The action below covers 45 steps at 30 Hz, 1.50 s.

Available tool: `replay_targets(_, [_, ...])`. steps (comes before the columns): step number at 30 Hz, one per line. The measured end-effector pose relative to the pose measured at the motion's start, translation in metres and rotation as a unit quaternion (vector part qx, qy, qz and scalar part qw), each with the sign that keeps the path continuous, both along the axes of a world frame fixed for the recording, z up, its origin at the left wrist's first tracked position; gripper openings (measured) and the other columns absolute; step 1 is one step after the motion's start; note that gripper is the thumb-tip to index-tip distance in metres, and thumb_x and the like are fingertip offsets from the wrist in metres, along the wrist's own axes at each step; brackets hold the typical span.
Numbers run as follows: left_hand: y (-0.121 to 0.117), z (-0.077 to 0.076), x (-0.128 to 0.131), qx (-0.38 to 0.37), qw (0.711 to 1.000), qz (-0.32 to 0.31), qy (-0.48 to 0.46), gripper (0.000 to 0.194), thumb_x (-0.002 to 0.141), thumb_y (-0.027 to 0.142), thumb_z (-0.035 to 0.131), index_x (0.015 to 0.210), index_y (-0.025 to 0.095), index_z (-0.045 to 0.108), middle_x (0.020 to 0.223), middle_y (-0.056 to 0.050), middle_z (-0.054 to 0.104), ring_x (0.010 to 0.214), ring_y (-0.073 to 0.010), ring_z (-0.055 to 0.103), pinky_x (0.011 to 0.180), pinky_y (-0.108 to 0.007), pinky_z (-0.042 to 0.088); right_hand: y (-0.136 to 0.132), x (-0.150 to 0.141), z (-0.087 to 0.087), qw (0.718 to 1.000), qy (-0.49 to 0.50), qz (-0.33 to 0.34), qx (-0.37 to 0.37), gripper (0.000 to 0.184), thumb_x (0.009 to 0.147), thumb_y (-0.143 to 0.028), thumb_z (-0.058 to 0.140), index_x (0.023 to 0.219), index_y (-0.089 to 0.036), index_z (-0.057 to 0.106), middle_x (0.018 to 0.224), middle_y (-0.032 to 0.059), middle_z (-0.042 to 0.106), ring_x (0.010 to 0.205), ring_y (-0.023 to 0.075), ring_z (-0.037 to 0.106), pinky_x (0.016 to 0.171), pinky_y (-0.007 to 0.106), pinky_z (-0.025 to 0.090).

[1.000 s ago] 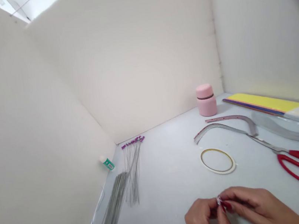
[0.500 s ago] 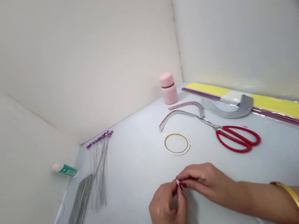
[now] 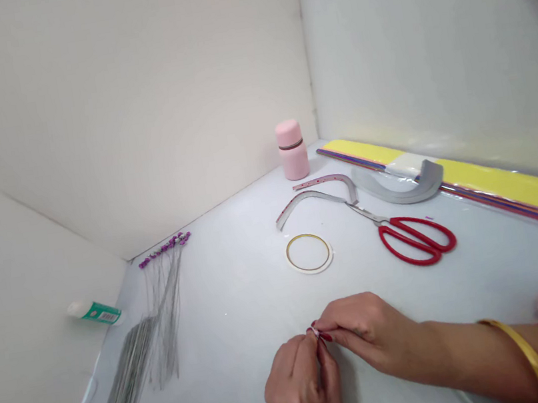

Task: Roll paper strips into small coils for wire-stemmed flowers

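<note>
The tabletop [image 3: 238, 368] gives bare room in front of the left hand and to its left, so both wrists could rest low on it for steadiness while the fingers do fine work. The long yellow pack [image 3: 499, 184] lies well beyond the right hand, and the bundle of wires [image 3: 125, 391] is well off to the left of the left hand; neither crowds the fingers. The right hand [image 3: 369, 331] comes in from the side with thumb and finger pinched together, and the left hand [image 3: 301, 385] meets it with its own fingertips pressed in the same way. Past the right hand are the red-handled scissors [image 3: 413, 238], near enough to reach but clear of the knuckles, which seems a sensible place for blades. The pink jar [image 3: 294, 160] stands upright far ahead of both hands, and the tape ring [image 3: 311, 270] lies flat just ahead of them. Smallest is the small pale piece [image 3: 315, 332], pinched between the fingertips of both hands and mostly hidden, so its shape cannot be told. For something so slight, a light grip is probably best: one hand as a firm anchor, the other making small movements, nails turned away from the surface.
</note>
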<state>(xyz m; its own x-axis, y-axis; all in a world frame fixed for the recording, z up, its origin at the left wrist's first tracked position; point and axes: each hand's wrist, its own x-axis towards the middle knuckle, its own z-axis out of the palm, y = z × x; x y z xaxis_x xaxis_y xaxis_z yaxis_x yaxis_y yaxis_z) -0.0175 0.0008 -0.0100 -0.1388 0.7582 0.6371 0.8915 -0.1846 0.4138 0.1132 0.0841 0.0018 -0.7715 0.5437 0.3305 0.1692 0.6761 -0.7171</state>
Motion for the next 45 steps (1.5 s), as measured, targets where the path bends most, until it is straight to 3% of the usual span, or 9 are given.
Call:
replay_targets(5, [0.001,0.005,0.004,-0.038,0.998,0.034,0.026,0.014,0.078,0.011,0.048,0.069,0.017,0.057,0.055,-0.001,0.058,0.052,-0.0129,0.054,0.053,-0.024,0.043,-0.003,-0.002,-0.003,0.999,0.002,-0.019,0.033,0.024,0.086,-0.014,0.036,0.092,-0.018,0.059,0.079,0.0040,0.064,0.073,0.0133,0.058,0.069,0.024,0.045])
replay_targets(12, [0.000,0.011,-0.003,-0.105,0.977,-0.010,-0.183,0.009,0.078,0.018,0.050,0.077,0.018,0.059,0.068,-0.001,0.064,0.061,-0.0127,0.060,0.060,-0.022,0.048,-0.001,-0.002,0.002,0.999,0.033,-0.022,-0.027,0.025,0.087,-0.014,0.039,0.106,-0.017,0.056,0.094,0.0044,0.065,0.084,0.0115,0.060,0.077,0.022,0.047])
replay_targets(22, [-0.001,0.004,-0.004,-0.095,0.963,-0.010,-0.251,0.017,0.080,0.019,0.050,0.091,0.019,0.063,0.083,-0.004,0.068,0.070,-0.0131,0.063,0.066,-0.022,0.049,0.002,-0.003,-0.001,0.998,0.048,-0.042,0.005,0.019,0.086,-0.017,0.044,0.094,-0.017,0.061,0.082,0.0025,0.067,0.075,0.0104,0.061,0.071,0.019,0.047])
replay_targets(34, [-0.001,0.007,-0.002,-0.067,0.979,-0.015,-0.190,0.012,0.077,0.015,0.053,0.083,0.019,0.062,0.070,0.000,0.066,0.058,-0.0110,0.061,0.060,-0.020,0.048,0.002,-0.001,-0.001,0.998,0.040,-0.037,-0.017,0.016,0.085,-0.015,0.046,0.091,-0.017,0.060,0.083,0.0016,0.066,0.075,0.0096,0.060,0.071,0.018,0.046])
replay_targets(43, [0.001,0.004,-0.003,-0.030,0.998,-0.017,-0.060,0.009,0.076,0.010,0.053,0.072,0.016,0.059,0.059,-0.001,0.062,0.052,-0.0117,0.056,0.053,-0.022,0.043,-0.001,0.000,-0.004,0.998,0.034,-0.015,0.051,0.018,0.085,-0.012,0.041,0.091,-0.015,0.058,0.080,0.0046,0.065,0.073,0.0119,0.059,0.069,0.021,0.046])
replay_targets(45, [0.001,0.004,-0.004,-0.043,0.995,-0.022,-0.083,0.009,0.076,0.011,0.053,0.072,0.016,0.060,0.060,-0.001,0.063,0.053,-0.0117,0.057,0.054,-0.022,0.044,-0.001,-0.001,-0.003,0.998,0.035,-0.017,0.048,0.019,0.085,-0.012,0.041,0.090,-0.015,0.059,0.080,0.0044,0.065,0.073,0.0118,0.059,0.069,0.021,0.046])
